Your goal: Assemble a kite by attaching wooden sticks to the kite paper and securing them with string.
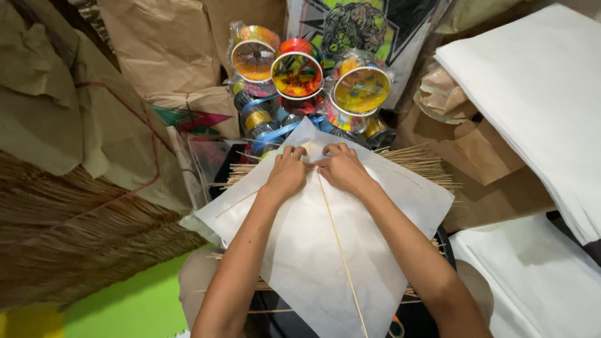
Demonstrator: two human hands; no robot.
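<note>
Head view — both hands' grip [315,170] at kite paper [313,250] top edge

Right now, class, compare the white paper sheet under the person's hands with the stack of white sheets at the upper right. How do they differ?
The white paper sheet lies single, turned like a diamond, with a thin stick along its middle; the stack of white sheets is many layers thick, with no stick showing. The left hand and right hand press the single sheet; nothing touches the stack. Both are plain white paper.
</note>
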